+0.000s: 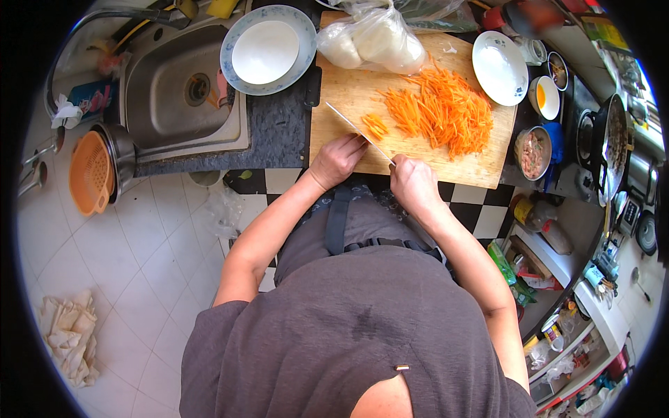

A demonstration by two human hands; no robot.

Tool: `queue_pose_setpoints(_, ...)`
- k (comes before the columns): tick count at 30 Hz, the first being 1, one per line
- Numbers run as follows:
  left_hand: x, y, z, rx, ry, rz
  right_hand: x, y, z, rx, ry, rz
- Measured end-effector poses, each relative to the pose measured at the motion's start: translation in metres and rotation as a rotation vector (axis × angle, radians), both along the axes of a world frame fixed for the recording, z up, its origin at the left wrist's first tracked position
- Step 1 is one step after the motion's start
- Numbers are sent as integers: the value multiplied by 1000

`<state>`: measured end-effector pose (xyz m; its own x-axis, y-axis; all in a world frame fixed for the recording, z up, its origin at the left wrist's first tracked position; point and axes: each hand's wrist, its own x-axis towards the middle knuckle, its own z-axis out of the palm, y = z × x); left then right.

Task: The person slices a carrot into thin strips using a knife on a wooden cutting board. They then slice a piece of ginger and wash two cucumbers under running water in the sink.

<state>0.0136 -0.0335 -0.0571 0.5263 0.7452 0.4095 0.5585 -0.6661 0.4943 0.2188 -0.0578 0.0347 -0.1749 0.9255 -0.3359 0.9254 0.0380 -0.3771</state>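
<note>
A kitchen knife (pixel 360 133) is seen edge-on above the wooden cutting board (pixel 347 91), its blade running up and to the left. My right hand (pixel 415 183) is closed around its handle, near the board's front edge. On the left side of the blade, my left hand (pixel 337 159) rests on the board with curled fingertips close to the steel; whatever lies under those fingers is hidden. Just right of the blade sits a small group of cut carrot strips (pixel 375 126). Beyond it spreads a large heap of shredded carrot (pixel 449 112).
A clear plastic bag of pale round items (pixel 373 44) lies on the board's far side. Stacked plates (pixel 308 49) and a steel sink (pixel 172 94) are at left. To the right stand a white plate (pixel 499 68), a bowl of raw meat (pixel 533 154), a bowl with egg (pixel 548 98) and a wok (pixel 611 149).
</note>
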Motion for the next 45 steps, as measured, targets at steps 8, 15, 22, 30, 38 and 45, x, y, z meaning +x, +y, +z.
queue_pose_setpoints(8,-1,0,-3,-5,7,-13,-9,-2,-13,-5,-44,4)
queue_pose_setpoints(15,1,0,-1,28,-33,28,-6,12,-2,-22,52,-50)
queue_pose_setpoints(22,2,4,3,41,-35,14,-1,5,4,-72,19,-17)
queue_pose_setpoints(30,1,1,1,28,-15,27,-3,8,3,-108,3,-12)
queue_pose_setpoints(38,0,1,2,-17,-1,0,-11,8,-24,1,36,-13)
queue_pose_setpoints(45,1,0,-1,49,5,29,-7,18,6,-54,93,-82)
